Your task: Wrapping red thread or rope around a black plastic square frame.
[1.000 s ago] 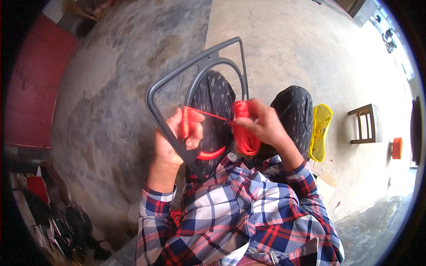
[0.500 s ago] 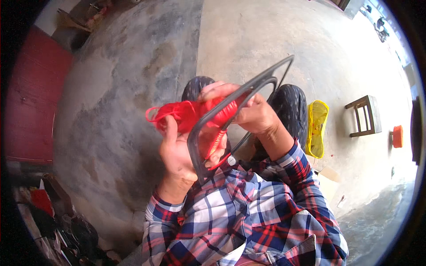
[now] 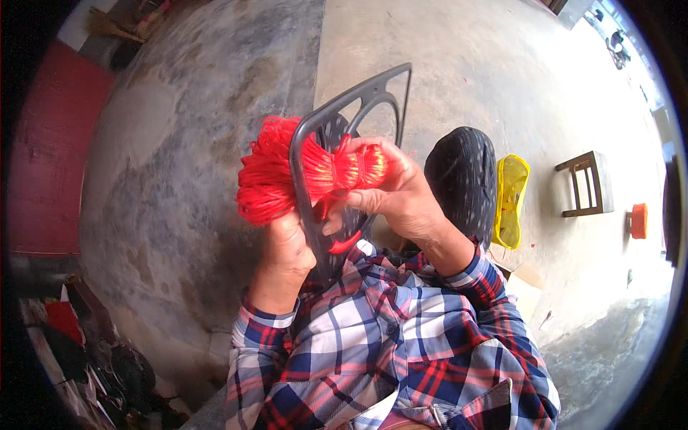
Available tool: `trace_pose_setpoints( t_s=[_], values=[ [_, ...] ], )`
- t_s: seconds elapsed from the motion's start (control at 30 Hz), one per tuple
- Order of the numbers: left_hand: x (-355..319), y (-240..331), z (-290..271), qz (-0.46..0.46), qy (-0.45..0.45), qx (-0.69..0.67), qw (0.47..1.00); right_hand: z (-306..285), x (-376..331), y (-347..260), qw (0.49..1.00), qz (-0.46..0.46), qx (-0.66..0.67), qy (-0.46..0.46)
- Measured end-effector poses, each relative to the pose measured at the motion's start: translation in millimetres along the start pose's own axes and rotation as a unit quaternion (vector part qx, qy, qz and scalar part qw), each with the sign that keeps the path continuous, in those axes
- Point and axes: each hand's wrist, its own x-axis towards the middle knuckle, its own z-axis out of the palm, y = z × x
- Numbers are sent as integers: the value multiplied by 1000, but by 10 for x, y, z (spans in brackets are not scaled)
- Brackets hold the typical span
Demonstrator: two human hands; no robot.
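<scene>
A thick bundle of shiny red cord [image 3: 272, 175] lies across a black frame with a ring-shaped opening [image 3: 347, 92]. My right hand [image 3: 405, 193] is closed around the tightly wound end of the bundle, thumb below and fingers above. My left hand [image 3: 288, 247] is beneath the loose loops, its fingers curled behind the near side of the frame. The bundle hides its thumb. More red cord shows low on the frame, close to my lap.
Right of my knee [image 3: 462, 183], a yellow see-through pouch [image 3: 510, 204] lies on the concrete floor. Beyond are a dark wooden stool [image 3: 595, 183] and an orange-red object [image 3: 638, 221]. A red panel [image 3: 57, 158] stands at left, above a dark pile of odds and ends [image 3: 107, 365].
The frame has swung up and to the left. The red bundle has been turned, with its loops fanned to the left. My right hand has shifted slightly down onto the wound end.
</scene>
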Motion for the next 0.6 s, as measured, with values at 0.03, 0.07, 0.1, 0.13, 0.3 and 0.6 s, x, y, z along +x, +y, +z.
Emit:
trace_pose_setpoints(
  t_s=[0.03, 0.07, 0.1, 0.13, 0.3, 0.6],
  values=[
    [6, 14, -33, -14, -7, -9, 1000, 20, -10, -42, 999, -29, -20, -2],
    [23, 24, -83, -13, -7, -7, 1000, -29, -5, -70, 999, -31, -18, -2],
    [40, 34, -160, -13, -80, -7, 997, -125, 15, -87, 996, -82, -37, -5],
    [46, 41, -209, -15, -152, -8, 988, -214, 33, -117, 990, -133, -56, -6],
    [73, 155, -295, 31, -189, -21, 981, -460, 133, -470, 951, -246, 25, 188],
    [239, 250, -549, -66, -150, -6, 986, -710, -209, 119, 952, -84, -276, 104]
  ],
)
